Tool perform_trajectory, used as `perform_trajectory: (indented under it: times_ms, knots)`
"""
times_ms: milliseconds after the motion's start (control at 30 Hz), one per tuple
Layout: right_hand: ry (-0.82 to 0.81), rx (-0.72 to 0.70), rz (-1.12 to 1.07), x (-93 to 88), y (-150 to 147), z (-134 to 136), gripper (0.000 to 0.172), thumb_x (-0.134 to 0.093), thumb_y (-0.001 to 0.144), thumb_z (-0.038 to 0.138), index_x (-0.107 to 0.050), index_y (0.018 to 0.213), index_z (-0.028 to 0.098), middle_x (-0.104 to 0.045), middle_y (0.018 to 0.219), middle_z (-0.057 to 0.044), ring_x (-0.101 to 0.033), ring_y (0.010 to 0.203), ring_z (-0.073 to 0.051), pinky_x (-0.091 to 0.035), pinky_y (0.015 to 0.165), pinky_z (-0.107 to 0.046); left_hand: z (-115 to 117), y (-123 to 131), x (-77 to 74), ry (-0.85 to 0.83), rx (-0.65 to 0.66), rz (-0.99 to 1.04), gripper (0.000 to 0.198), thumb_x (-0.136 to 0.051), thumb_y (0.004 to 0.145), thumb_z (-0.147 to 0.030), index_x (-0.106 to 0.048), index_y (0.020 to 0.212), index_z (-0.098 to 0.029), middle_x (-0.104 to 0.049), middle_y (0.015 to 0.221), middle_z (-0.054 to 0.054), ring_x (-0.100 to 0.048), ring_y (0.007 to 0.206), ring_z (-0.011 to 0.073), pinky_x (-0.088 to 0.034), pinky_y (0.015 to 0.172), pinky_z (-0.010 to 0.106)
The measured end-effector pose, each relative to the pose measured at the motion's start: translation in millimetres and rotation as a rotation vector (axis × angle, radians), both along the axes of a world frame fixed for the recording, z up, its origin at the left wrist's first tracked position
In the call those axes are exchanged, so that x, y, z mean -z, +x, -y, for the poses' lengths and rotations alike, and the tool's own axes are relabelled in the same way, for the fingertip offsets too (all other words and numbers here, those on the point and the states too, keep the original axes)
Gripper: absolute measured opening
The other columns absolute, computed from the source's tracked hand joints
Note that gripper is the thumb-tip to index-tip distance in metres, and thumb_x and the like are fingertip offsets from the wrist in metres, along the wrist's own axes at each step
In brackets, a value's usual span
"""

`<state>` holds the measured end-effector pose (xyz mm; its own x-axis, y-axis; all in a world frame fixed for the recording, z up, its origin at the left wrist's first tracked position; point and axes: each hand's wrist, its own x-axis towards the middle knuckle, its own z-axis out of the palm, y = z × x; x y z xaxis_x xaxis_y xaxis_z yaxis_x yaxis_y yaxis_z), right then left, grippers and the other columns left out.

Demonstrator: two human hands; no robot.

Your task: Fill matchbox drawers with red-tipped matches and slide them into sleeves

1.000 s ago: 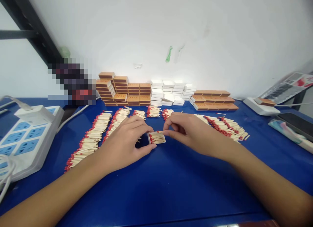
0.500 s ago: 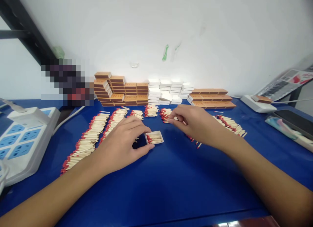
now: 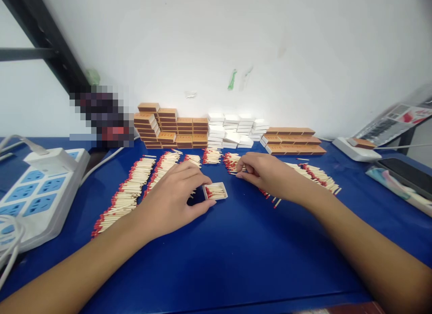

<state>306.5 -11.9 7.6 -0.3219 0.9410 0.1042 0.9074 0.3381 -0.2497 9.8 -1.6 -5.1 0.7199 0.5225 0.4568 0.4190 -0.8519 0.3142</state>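
Note:
My left hand [image 3: 178, 197] grips a small white matchbox tray [image 3: 226, 193] between thumb and fingers. The tray lies on the blue tabletop, partly filled with red-tipped matches [image 3: 215, 192]. My right hand [image 3: 261, 172] is closed in a pinch at the right side of a small match pile [image 3: 231, 161], its fingertips down by the matches. Whether a match is between those fingers is hidden. Another match pile [image 3: 317, 175] lies partly behind my right wrist. Long rows of matches [image 3: 133, 183] stretch beside and behind my left hand.
Brown matchboxes [image 3: 192, 128] and white trays [image 3: 231, 129] are stacked along the wall, with more brown boxes [image 3: 293, 143] to their right. A power strip [image 3: 43, 192] with cables stands at the left. A phone [image 3: 407, 172] and a white adapter [image 3: 354, 150] are at the right.
The whole view has shifted slightly. My left hand stays on the tray, and my right hand remains pinched at the match pile, a touch lower against it.

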Motion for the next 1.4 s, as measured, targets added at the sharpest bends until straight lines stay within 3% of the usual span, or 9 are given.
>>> perform_trajectory:
  times_ms: [400,533,733,833,1000,1167,1400]
  knots:
    - [-0.002,-0.052,-0.025,-5.1,-8,4,0.02,-0.056,0.107,0.029,-0.064,0.091,0.021,-0.068,0.092,-0.007,-0.058,0.078,-0.021,-0.041,0.07,-0.032,-2,0,0.9,0.014,0.009,0.011,0.022,-0.077,0.099,-0.034,-0.074,0.116,-0.02,-0.076,0.108,0.007,-0.068,0.11,0.0268,-0.056,0.103,0.046]
    - [0.057,-0.138,-0.138,-8.2,-23,17,0.019,-0.058,0.109,0.028,-0.063,0.091,0.022,-0.067,0.09,-0.004,-0.058,0.076,-0.018,-0.04,0.069,-0.03,0,1,0.5,0.002,0.005,0.0,0.023,-0.077,0.099,-0.034,-0.074,0.117,-0.018,-0.076,0.108,0.007,-0.067,0.109,0.0265,-0.055,0.103,0.046]
    - [0.062,-0.212,-0.141,0.9,-48,30,0.01,-0.064,0.108,0.025,-0.07,0.101,0.02,-0.073,0.096,-0.005,-0.064,0.082,-0.019,-0.041,0.07,-0.031,0,0,2.4,0.01,-0.002,-0.013,0.025,-0.076,0.1,-0.036,-0.074,0.117,-0.018,-0.075,0.107,0.008,-0.068,0.107,0.0274,-0.055,0.101,0.047]
    - [0.102,-0.203,-0.184,-2.5,-41,26,0.017,-0.061,0.109,0.027,-0.07,0.096,0.02,-0.071,0.089,-0.003,-0.063,0.08,-0.018,-0.04,0.07,-0.03,0,0,3.7,0.014,-0.005,-0.018,0.026,-0.077,0.1,-0.035,-0.074,0.118,-0.017,-0.075,0.107,0.008,-0.068,0.106,0.0274,-0.055,0.101,0.047]
    - [0.225,-0.034,-0.099,-12.5,-12,11,0.019,-0.06,0.108,0.027,-0.071,0.094,0.02,-0.07,0.087,-0.005,-0.061,0.077,-0.02,-0.039,0.069,-0.032,-1,0,3.6,0.013,-0.004,-0.021,0.027,-0.077,0.1,-0.035,-0.074,0.121,-0.018,-0.075,0.106,0.008,-0.068,0.107,0.028,-0.055,0.101,0.046]
    - [0.063,0.052,0.087,-5.6,4,-2,0.013,-0.063,0.102,0.021,-0.071,0.092,0.02,-0.071,0.097,-0.008,-0.063,0.085,-0.023,-0.041,0.073,-0.033,-1,-1,0.5,-0.02,-0.015,-0.026,0.032,-0.08,0.097,-0.041,-0.075,0.119,-0.019,-0.076,0.109,0.009,-0.068,0.112,0.0292,-0.055,0.105,0.047]
    - [0.011,0.003,0.067,3.1,6,-2,0.015,-0.059,0.103,0.022,-0.069,0.091,0.022,-0.068,0.093,-0.006,-0.06,0.078,-0.021,-0.041,0.069,-0.032,-2,-2,2.5,-0.018,-0.006,-0.02,0.033,-0.082,0.097,-0.042,-0.076,0.118,-0.018,-0.077,0.111,0.009,-0.067,0.116,0.0297,-0.055,0.105,0.047]
